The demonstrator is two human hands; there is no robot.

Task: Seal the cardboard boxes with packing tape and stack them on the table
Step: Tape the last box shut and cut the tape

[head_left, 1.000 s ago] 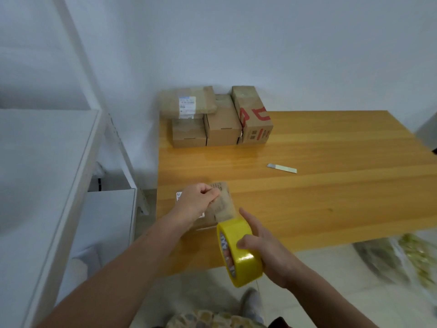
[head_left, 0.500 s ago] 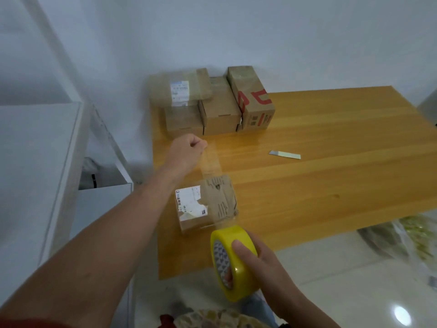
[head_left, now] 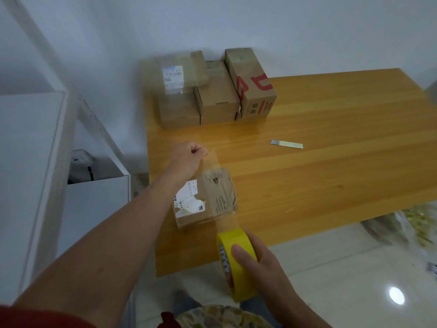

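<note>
Your left hand [head_left: 189, 159] is raised above the table past the box, its fingers curled in and thumb and forefinger pinching the free end of a clear strip of packing tape [head_left: 212, 160]. The strip runs from that pinch back over the top of the small brown cardboard box with a torn white label [head_left: 205, 200] and down to the yellow roll of packing tape [head_left: 236, 259]. Your right hand [head_left: 267, 278] grips the roll off the near edge of the table, thumb pressed flat on the roll's outer face and the other fingers wrapped round its far side.

The small box sits near the front left corner of the honey-coloured wooden table [head_left: 331, 181].

At the table's far left corner stand four more cardboard boxes against the wall: a box with a white shipping label [head_left: 175, 72] resting on a plain lower box [head_left: 179, 112], a plain middle box [head_left: 217, 98] just beside them, and a box with red markings [head_left: 250, 79] touching that one. A short flat metal blade [head_left: 286, 144] lies on the bare wood, well apart from the boxes.
</note>
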